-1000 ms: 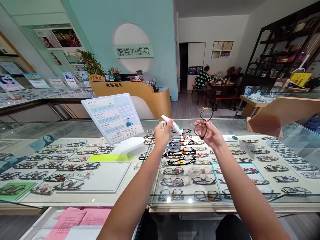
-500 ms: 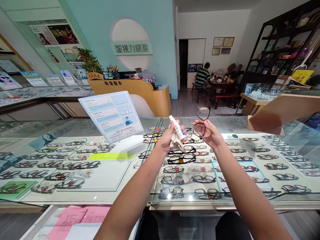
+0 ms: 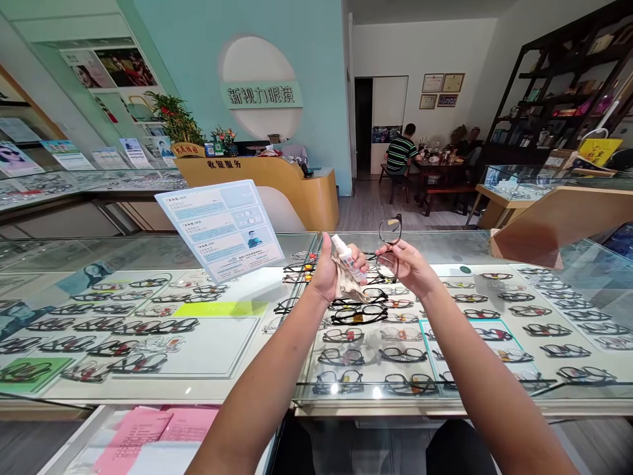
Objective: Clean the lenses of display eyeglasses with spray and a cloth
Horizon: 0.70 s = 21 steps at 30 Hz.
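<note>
My left hand (image 3: 325, 274) is wrapped round a small white spray bottle (image 3: 349, 259), its thumb raised beside the nozzle. A crumpled beige cloth (image 3: 349, 287) is bunched under the bottle in the same hand. With closed fingertips, my right hand (image 3: 418, 269) grips a pair of dark-rimmed eyeglasses (image 3: 390, 231) on end, one lens above the other. The nozzle is a short gap to the left of the glasses. Both hands are above the glass display counter (image 3: 316, 389), where rows of eyeglasses lie.
A printed light-blue sign (image 3: 222, 231) stands on the counter left of my hands. At the right is a tilted brown panel (image 3: 558, 224). An open drawer with pink papers (image 3: 141, 429) is at lower left. Farther back, people (image 3: 401, 155) sit round a table.
My left thumb has lifted away from the bottle's side, and the bottle has turned and dropped slightly. The eyeglasses have moved a little left, nearer the bottle, and turned.
</note>
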Each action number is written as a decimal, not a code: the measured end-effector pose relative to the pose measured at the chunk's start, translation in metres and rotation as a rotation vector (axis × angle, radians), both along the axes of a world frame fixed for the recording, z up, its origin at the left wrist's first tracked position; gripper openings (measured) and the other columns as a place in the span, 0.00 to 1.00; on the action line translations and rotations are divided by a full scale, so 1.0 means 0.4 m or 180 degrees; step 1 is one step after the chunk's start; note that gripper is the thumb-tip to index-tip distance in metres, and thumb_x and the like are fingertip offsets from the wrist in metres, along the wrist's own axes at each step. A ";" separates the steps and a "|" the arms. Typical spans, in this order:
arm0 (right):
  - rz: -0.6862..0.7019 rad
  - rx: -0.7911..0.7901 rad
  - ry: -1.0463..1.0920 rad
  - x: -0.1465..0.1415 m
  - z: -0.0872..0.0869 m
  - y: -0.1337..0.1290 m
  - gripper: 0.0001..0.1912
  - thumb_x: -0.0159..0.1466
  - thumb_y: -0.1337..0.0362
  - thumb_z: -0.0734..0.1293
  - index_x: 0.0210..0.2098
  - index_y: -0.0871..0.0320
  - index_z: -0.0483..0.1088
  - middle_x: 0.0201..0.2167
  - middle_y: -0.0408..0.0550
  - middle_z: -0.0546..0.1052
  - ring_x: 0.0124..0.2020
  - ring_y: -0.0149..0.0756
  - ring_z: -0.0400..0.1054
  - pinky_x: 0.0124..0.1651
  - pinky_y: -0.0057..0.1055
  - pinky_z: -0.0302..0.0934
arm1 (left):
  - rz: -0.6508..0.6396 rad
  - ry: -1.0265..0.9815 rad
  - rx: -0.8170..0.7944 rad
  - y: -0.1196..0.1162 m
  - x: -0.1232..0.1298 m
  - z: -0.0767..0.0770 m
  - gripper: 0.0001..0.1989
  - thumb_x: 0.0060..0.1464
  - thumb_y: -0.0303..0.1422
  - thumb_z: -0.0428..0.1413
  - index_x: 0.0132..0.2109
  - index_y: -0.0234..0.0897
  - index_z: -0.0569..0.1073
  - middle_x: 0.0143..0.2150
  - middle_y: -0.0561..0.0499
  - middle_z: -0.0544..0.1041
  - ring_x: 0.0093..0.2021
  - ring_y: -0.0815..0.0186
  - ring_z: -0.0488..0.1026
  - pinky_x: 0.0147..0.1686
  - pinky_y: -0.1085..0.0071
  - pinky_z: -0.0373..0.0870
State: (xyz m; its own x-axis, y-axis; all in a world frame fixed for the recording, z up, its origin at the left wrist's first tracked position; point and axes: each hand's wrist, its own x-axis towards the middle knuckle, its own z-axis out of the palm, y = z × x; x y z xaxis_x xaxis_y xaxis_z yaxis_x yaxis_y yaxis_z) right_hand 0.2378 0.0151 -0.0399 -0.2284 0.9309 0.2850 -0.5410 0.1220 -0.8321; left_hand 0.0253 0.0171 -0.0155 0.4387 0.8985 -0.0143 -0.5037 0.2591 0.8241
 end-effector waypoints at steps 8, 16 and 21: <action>0.0118 -0.0012 -0.0285 -0.020 -0.001 -0.010 0.15 0.60 0.54 0.82 0.36 0.53 0.75 0.40 0.45 0.85 0.44 0.37 0.78 0.58 0.38 0.69 | 0.0633 0.0197 0.1022 0.031 0.004 -0.033 0.35 0.55 0.67 0.58 0.29 0.36 0.73 0.29 0.49 0.67 0.28 0.67 0.67 0.26 0.71 0.70; 0.0189 0.0105 -0.0640 -0.055 -0.018 -0.020 0.19 0.60 0.50 0.82 0.34 0.52 0.71 0.40 0.45 0.85 0.47 0.39 0.76 0.62 0.41 0.64 | 0.1677 0.1496 0.2089 0.034 0.001 -0.050 0.30 0.61 0.61 0.55 0.30 0.38 0.71 0.31 0.50 0.69 0.31 0.65 0.64 0.33 0.69 0.64; 0.0257 0.0154 -0.0656 -0.065 -0.018 -0.028 0.19 0.60 0.50 0.81 0.34 0.52 0.71 0.39 0.44 0.84 0.46 0.39 0.76 0.59 0.40 0.66 | 0.2107 0.2238 0.2566 0.029 -0.002 -0.055 0.23 0.64 0.53 0.55 0.32 0.39 0.70 0.31 0.52 0.70 0.34 0.63 0.65 0.37 0.67 0.60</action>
